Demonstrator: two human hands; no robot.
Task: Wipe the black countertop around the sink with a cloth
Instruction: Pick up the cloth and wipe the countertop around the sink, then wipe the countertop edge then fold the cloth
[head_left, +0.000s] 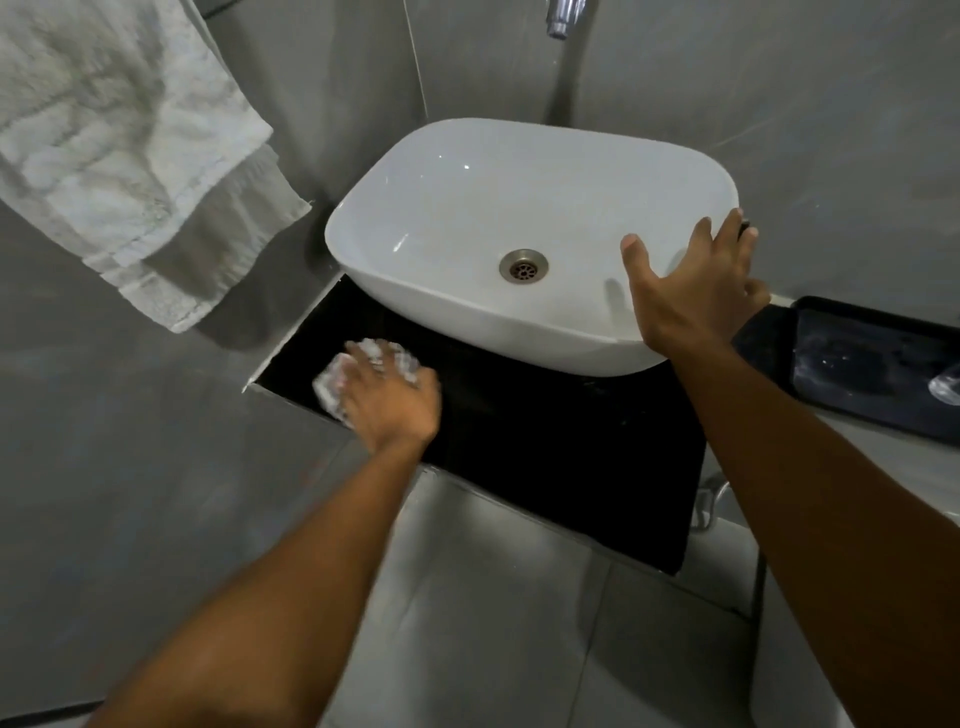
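Observation:
A white vessel sink (467, 171) sits on a small black countertop (561, 447). My left hand (389, 400) presses a crumpled white cloth (332, 384) onto the countertop's front left corner, just in front of the sink. The cloth shows around my fingers and is partly hidden under the palm. My right hand (696, 291) rests flat on the sink's right rim with its fingers spread and nothing in it.
A white towel (119, 150) hangs on the left wall. A chrome tap (563, 18) juts out above the sink. A black tray (872, 364) lies on the ledge to the right. Grey floor tiles (493, 623) lie below the counter edge.

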